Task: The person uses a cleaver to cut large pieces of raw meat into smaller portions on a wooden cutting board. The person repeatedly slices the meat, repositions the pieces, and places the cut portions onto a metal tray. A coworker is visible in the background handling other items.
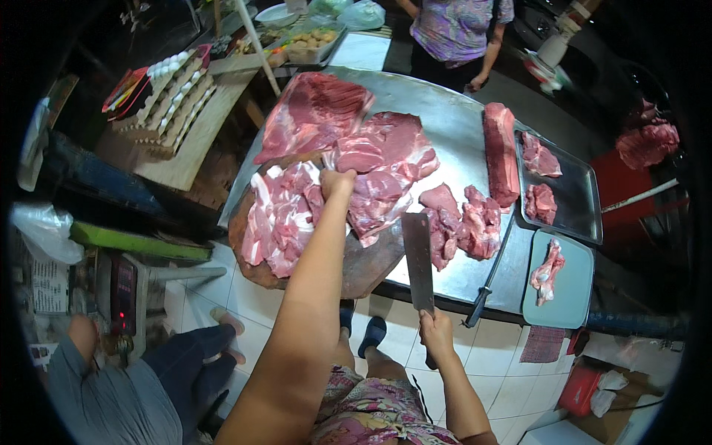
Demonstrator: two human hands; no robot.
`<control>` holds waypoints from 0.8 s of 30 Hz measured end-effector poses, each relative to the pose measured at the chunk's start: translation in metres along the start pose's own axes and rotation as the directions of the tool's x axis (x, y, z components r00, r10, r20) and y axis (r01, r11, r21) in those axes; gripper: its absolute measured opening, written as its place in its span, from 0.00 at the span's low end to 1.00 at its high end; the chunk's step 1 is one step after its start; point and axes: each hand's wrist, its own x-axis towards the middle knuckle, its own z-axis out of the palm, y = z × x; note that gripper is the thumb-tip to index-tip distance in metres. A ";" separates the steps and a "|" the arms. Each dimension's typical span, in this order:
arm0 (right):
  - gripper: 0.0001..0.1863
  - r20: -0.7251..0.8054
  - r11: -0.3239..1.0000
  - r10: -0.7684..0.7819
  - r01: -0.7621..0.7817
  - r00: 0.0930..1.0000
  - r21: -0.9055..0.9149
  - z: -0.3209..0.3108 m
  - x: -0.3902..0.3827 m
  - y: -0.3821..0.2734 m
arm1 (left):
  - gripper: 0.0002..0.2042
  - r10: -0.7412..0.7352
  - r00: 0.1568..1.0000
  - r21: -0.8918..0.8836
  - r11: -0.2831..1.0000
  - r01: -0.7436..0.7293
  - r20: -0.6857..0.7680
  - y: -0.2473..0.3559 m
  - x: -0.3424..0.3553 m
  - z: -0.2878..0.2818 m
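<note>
My right hand (436,334) is wrapped round the handle of a cleaver (418,252), its broad blade pointing away from me near the edge of the metal table. My left hand (337,182) reaches over a round wooden chopping board (374,268) and is closed on a piece of raw meat (365,154); some fingertips are hidden. Left of that hand lies a heap of cut meat with white fat (278,222) on the board. Just right of it rests another meat piece (377,199). A large red slab (315,111) lies beyond.
Smaller meat cuts (478,226), a long loin (500,152) and a sharpening steel (491,280) lie on the metal table (463,141). At right are a metal tray (575,196) and a green tray (571,297). Egg trays (174,100) stand left. One person (452,33) stands opposite; another (126,393) sits left.
</note>
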 end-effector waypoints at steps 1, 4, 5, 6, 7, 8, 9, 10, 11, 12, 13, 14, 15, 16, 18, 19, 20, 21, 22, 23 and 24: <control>0.17 0.025 0.996 0.079 -0.080 0.997 0.031 0.002 -0.004 0.004 | 0.39 -0.003 1.000 -0.040 0.999 0.003 -0.024 -0.004 0.001 0.002; 0.16 -0.005 0.998 0.048 -0.048 0.999 0.040 0.008 -0.005 0.004 | 0.39 0.074 0.995 -0.178 0.980 -0.086 -0.072 -0.015 0.005 0.009; 0.15 -0.031 0.995 0.091 -0.089 0.995 0.040 0.011 -0.003 0.001 | 0.38 0.124 0.987 -0.222 0.964 -0.144 -0.104 -0.017 0.007 0.011; 0.15 -0.036 0.995 0.046 -0.042 0.998 0.096 0.012 0.001 -0.004 | 0.38 0.119 0.990 -0.347 0.927 -0.140 -0.080 -0.020 0.007 0.012; 0.15 -0.046 0.995 -0.009 0.013 0.999 0.098 0.014 0.005 -0.010 | 0.37 0.126 0.989 -0.390 0.909 -0.147 -0.081 -0.023 0.006 0.012; 0.15 -0.049 0.995 -0.015 0.020 0.999 0.096 0.014 0.009 -0.016 | 0.37 0.102 0.993 -0.426 0.897 -0.120 -0.065 -0.028 0.002 0.012; 0.15 -0.056 0.995 -0.002 0.007 0.998 0.096 0.015 0.012 -0.022 | 0.36 0.071 0.997 -0.453 0.888 -0.078 -0.034 -0.032 -0.003 0.012; 0.15 -0.062 0.992 -0.031 0.039 0.998 0.122 0.016 0.014 -0.027 | 0.35 0.089 0.996 -0.407 0.909 -0.093 -0.028 -0.036 -0.009 0.010; 0.15 -0.067 0.994 -0.010 0.017 0.998 0.108 0.016 0.014 -0.032 | 0.34 0.142 0.984 -0.331 0.928 -0.169 -0.105 -0.040 -0.018 0.009; 0.15 -0.068 0.993 -0.007 0.014 0.998 0.115 0.016 0.013 -0.035 | 0.34 0.165 0.981 -0.387 0.901 -0.194 -0.106 -0.047 -0.024 0.002; 0.15 -0.062 0.986 -0.043 0.052 0.997 0.157 0.016 0.012 -0.037 | 0.33 0.207 0.974 -0.450 0.864 -0.224 -0.088 -0.050 -0.029 -0.002; 0.15 -0.080 0.989 -0.011 0.023 0.997 0.145 0.017 0.009 -0.038 | 0.33 0.262 0.954 -0.453 0.839 -0.300 -0.147 -0.054 -0.036 -0.005; 0.15 -0.090 0.994 -0.005 0.014 0.996 0.106 0.018 0.007 -0.037 | 0.32 0.318 0.928 -0.457 0.808 -0.373 -0.195 -0.057 -0.040 -0.008; 0.16 -0.082 0.996 -0.004 0.011 0.997 0.084 0.019 0.004 -0.036 | 0.31 0.315 0.936 -0.526 0.775 -0.349 -0.156 -0.057 -0.041 -0.010; 0.14 -0.063 0.996 0.058 -0.053 0.996 0.073 0.021 -0.002 -0.032 | 0.32 0.375 0.899 -0.451 0.777 -0.439 -0.229 -0.054 -0.040 -0.011; 0.14 -0.037 0.995 0.043 -0.040 0.998 0.091 0.022 -0.003 -0.030 | 0.32 0.336 0.912 -0.415 0.814 -0.407 -0.237 -0.052 -0.037 -0.011; 0.15 -0.031 0.993 0.064 -0.061 0.997 0.103 0.023 -0.003 -0.028 | 0.31 0.323 0.922 -0.420 0.821 -0.386 -0.216 -0.049 -0.034 -0.010; 0.15 -0.021 0.989 0.077 -0.074 0.997 0.128 0.025 -0.001 -0.027 | 0.32 0.328 0.919 -0.418 0.819 -0.392 -0.219 -0.047 -0.031 -0.009; 0.15 -0.040 0.993 0.089 -0.085 0.995 0.085 0.026 0.002 -0.027 | 0.32 0.346 0.918 -0.406 0.823 -0.396 -0.194 -0.046 -0.029 -0.009; 0.15 -0.043 0.992 0.109 -0.106 0.993 0.065 0.027 0.006 -0.028 | 0.32 0.342 0.930 -0.392 0.844 -0.366 -0.133 -0.047 -0.031 -0.009; 0.15 -0.039 0.992 0.094 -0.090 0.995 0.092 0.028 0.011 -0.029 | 0.33 0.363 0.922 -0.385 0.838 -0.386 -0.133 -0.047 -0.034 -0.010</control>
